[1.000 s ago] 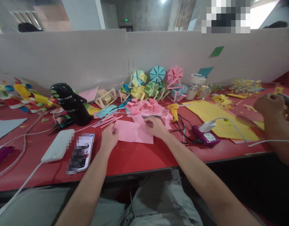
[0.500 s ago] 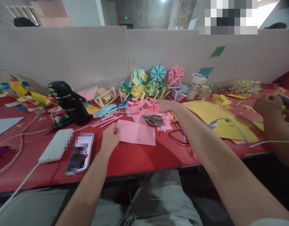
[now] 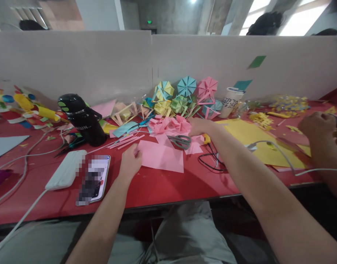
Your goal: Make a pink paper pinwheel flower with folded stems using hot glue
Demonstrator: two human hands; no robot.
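A pink paper sheet [image 3: 163,157] lies near the front of the red table, its left edge pinched in my left hand [image 3: 130,158]. Reaching farther in, my right hand [image 3: 199,126] is at the right side of a heap of folded pink paper pieces [image 3: 168,124]. Its fingertips are hidden among the pieces, so I cannot tell whether it grips one. Between the heap and the sheet rest scissors with grey handles [image 3: 180,141], their blades out of sight. Thin pink paper strips [image 3: 127,141] lie just beyond my left hand.
A black bottle [image 3: 82,121], a white power bank [image 3: 66,169] and a phone [image 3: 98,178] stand or lie on the left. Folded paper umbrellas [image 3: 186,86] lean against the partition beside a cup [image 3: 231,102]. Yellow sheets [image 3: 256,143] and a co-worker's hand [image 3: 317,126] are on the right.
My right hand has shifted slightly within the right side of the pink heap. My left hand stays on the sheet; the whole view has shifted a little.
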